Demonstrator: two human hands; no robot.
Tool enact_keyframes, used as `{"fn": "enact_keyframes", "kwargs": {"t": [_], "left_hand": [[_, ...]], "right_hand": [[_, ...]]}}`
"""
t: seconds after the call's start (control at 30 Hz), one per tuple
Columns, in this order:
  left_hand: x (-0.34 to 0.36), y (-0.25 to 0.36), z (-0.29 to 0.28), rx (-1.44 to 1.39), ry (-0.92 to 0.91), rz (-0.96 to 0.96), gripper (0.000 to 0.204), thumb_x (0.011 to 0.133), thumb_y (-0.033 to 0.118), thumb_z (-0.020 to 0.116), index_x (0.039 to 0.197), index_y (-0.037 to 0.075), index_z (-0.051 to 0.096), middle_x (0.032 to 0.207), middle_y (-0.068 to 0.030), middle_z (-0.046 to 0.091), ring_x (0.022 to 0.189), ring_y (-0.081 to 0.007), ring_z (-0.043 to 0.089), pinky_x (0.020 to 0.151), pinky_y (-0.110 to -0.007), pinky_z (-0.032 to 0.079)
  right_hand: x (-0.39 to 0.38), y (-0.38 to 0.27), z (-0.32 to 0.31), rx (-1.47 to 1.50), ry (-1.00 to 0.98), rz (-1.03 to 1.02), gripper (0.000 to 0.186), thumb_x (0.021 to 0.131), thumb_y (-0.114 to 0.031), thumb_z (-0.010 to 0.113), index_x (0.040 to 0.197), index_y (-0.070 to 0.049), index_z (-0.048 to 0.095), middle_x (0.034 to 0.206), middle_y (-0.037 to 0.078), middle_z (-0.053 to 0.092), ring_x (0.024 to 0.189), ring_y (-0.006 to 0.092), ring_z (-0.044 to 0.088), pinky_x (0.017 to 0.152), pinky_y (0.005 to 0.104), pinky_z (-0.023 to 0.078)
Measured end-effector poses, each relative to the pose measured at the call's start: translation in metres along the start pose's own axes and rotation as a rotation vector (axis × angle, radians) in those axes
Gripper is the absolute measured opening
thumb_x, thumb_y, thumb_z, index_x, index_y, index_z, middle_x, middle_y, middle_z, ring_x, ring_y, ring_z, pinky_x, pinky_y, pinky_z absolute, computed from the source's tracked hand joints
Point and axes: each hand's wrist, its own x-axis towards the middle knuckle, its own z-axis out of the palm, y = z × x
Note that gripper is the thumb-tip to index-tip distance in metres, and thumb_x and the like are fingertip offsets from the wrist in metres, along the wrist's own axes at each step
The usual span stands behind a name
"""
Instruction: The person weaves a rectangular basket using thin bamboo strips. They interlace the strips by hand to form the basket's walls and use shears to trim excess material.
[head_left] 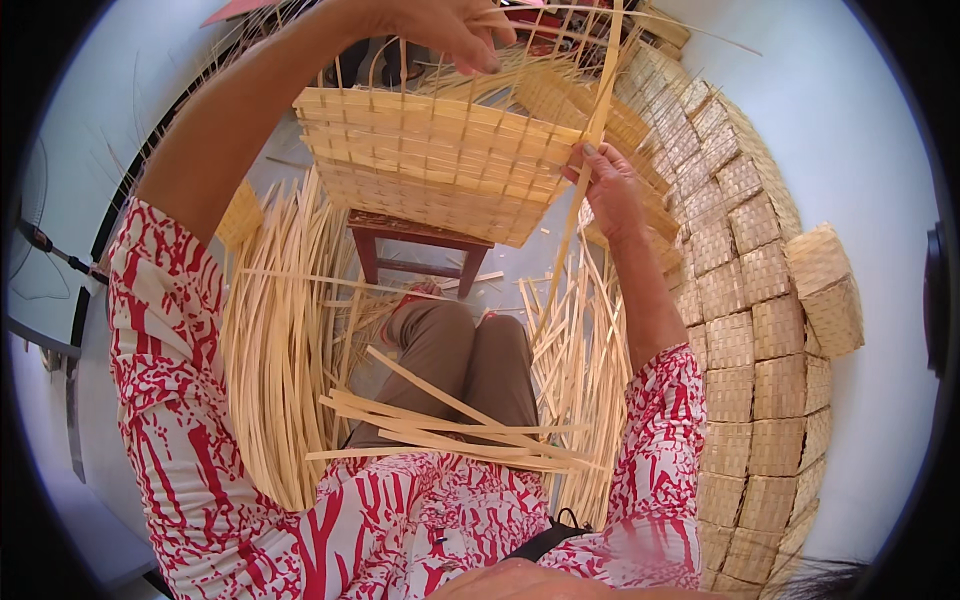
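A partly woven bamboo basket (430, 150), with loose upright strips along its upper edge, sits on a small wooden stool (420, 230). My left hand (450, 35) is raised above that edge among the upright strips, fingers bent and apart; whether its fingertips touch a strip is unclear. My right hand (606, 180) pinches the basket's right edge, where a long pale strip (600, 100) runs vertically past my thumb.
Long split strips (270, 360) lie in heaps on both sides of my legs, with several across my lap. Stacked woven boxes (750, 320) line the right wall, and a loose pair (820, 290) sits farther right. A fan (45, 240) stands at far left.
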Motion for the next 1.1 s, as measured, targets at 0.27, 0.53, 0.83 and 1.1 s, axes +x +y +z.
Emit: {"fn": "enact_keyframes", "kwargs": {"t": [0.27, 0.53, 0.83, 1.1], "left_hand": [[0.018, 0.009, 0.012, -0.113, 0.023, -0.067, 0.039, 0.091, 0.024, 0.071, 0.122, 0.002, 0.064, 0.099, -0.0035, 0.07, 0.082, -0.0106, 0.063, 0.069, -0.027, 0.054], [0.015, 0.037, 0.019, -0.189, -0.137, 0.142, 0.07, 0.088, 0.022, 0.072, 0.149, 0.008, 0.042, 0.095, -0.0035, 0.069, 0.084, -0.012, 0.063, 0.075, -0.027, 0.052], [0.045, -0.007, 0.062, 0.1, 0.254, 0.302, 0.044, 0.098, 0.029, 0.062, 0.135, 0.005, 0.059, 0.13, -0.0151, 0.064, 0.104, -0.0248, 0.068, 0.09, -0.038, 0.055], [0.021, -0.041, 0.111, 1.067, 0.613, 0.422, 0.039, 0.091, 0.014, 0.058, 0.128, 0.025, 0.055, 0.09, -0.0024, 0.066, 0.085, -0.0152, 0.07, 0.066, -0.025, 0.059]], "right_hand": [[-0.006, 0.001, 0.002, 0.005, 0.039, -0.024, 0.011, 0.1, -0.013, 0.059, 0.101, -0.006, 0.066, 0.1, 0.003, 0.069, 0.091, 0.0116, 0.064, 0.084, 0.0328, 0.056], [-0.002, 0.008, 0.015, 0.02, 0.04, -0.038, 0.012, 0.1, -0.014, 0.058, 0.1, -0.005, 0.066, 0.101, 0.004, 0.069, 0.091, 0.0112, 0.065, 0.083, 0.0318, 0.057], [-0.002, 0.0, -0.002, 0.0, 0.04, -0.006, 0.011, 0.1, -0.014, 0.06, 0.103, -0.006, 0.067, 0.107, 0.004, 0.068, 0.096, 0.0125, 0.065, 0.085, 0.0332, 0.058], [-0.031, -0.07, -0.002, -0.403, 0.255, -0.59, 0.015, 0.104, -0.019, 0.053, 0.105, -0.008, 0.063, 0.097, 0.005, 0.068, 0.073, 0.0087, 0.062, 0.059, 0.0211, 0.046]]}}
